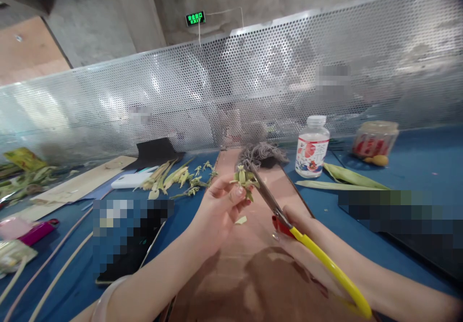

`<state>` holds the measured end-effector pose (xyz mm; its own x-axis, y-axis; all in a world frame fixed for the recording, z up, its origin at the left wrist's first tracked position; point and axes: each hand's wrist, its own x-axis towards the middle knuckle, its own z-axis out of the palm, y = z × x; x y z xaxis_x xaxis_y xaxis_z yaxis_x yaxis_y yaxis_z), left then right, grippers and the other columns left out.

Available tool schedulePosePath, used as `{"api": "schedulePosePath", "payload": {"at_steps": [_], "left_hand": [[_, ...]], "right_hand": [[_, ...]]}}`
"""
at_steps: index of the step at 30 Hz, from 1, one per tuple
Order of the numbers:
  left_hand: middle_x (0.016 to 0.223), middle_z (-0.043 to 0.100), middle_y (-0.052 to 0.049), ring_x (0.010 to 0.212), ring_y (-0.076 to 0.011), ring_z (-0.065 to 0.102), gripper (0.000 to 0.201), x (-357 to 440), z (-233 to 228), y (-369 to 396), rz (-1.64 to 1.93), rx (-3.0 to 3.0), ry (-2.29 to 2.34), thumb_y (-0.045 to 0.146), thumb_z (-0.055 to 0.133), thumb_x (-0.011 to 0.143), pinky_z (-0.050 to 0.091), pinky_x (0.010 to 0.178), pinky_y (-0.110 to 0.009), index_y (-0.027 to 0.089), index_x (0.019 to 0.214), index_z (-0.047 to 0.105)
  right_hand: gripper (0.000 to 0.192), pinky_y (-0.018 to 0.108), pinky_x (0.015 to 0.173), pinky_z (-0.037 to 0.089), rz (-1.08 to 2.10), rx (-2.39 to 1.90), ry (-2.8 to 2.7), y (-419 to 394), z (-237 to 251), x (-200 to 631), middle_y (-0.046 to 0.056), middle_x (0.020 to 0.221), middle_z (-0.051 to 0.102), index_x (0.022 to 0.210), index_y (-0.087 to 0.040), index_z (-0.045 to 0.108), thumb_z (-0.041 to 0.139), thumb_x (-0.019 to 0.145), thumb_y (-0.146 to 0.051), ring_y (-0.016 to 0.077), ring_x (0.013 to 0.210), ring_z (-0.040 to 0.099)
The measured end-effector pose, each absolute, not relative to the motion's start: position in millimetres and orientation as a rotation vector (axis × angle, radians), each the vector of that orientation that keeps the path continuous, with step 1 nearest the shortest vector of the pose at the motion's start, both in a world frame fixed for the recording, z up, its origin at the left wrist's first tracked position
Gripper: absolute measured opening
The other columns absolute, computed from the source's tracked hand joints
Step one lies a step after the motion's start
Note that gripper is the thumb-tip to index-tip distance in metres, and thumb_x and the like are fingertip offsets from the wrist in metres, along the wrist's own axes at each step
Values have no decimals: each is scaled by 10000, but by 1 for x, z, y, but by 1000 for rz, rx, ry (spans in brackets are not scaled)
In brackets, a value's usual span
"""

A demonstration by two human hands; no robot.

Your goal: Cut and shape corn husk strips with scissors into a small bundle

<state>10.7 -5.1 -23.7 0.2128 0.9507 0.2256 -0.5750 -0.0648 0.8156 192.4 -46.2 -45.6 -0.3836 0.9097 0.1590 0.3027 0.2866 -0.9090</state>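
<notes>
My left hand (226, 203) pinches a small woven piece of pale green leaf strips (245, 177), its ends sticking out to several sides. In my right hand (300, 245) is a pair of scissors (325, 259) with yellow handles. The metal blades point up and left, their tips at the right edge of the leaf piece. Whether the tips touch a strip I cannot tell. Beneath the hands runs a brown board (231, 269), with a small leaf scrap (240, 220) lying on it. A tangle of grey cord (262, 154) rests at the board's far end.
Left on the blue table are leaf pieces (173, 177), a dark phone (130, 254), a white object (132, 180) and a magenta item (38, 232). To the right are a clear bottle (313, 148), a jar (376, 138) and long leaves (352, 177). A perforated metal screen (181, 90) stands behind.
</notes>
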Motion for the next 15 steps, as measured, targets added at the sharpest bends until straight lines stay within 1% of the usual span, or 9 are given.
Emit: {"api": "schedulePosePath", "payload": {"at_steps": [7,15], "left_hand": [[779,698,8,710,-108,624,181,9,-25,-3,1355,1028,496,173,788,621,481,683,-235,208,774,699],[769,696,16,689,-107,620,181,7,-25,-1,1362,1036,536,188,795,608,475,683,-242,223,756,697]], "right_hand": [[306,227,432,285,1068,-1159,-1887,-48,-43,193,-43,544,390,680,-223,360,491,853,-439,86,479,348],[305,224,404,275,1081,-1182,-1909,-47,-41,192,-52,514,381,676,-222,378,503,842,-445,84,442,360]]}}
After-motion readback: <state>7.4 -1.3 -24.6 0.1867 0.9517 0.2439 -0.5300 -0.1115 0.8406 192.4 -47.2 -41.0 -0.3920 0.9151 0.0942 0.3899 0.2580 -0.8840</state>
